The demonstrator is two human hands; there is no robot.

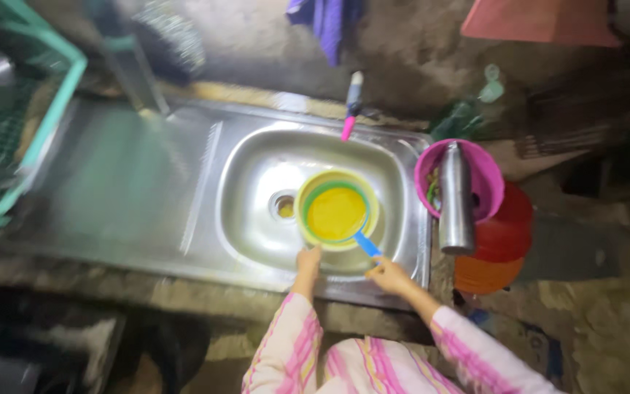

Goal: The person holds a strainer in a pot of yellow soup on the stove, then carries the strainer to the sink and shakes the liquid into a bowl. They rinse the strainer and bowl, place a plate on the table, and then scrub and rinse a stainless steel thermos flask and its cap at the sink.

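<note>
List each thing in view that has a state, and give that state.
yellow bowl: upright in the sink, a sieve nested inside
blue-handled sieve: in the bowl, yellow inside
sink: drain uncovered
left hand: touching the bowl's rim
right hand: at the sieve's handle
steel bottle: tilted in the pink bucket

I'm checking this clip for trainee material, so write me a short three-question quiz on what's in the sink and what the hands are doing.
1. True or false: the yellow bowl sits inside the sink.
2. Which hand holds the blue handle? A) left hand B) right hand
3. What colour is the tub with the steel bottle leaning in it?

Key: 1 true; 2 B; 3 pink.
</note>
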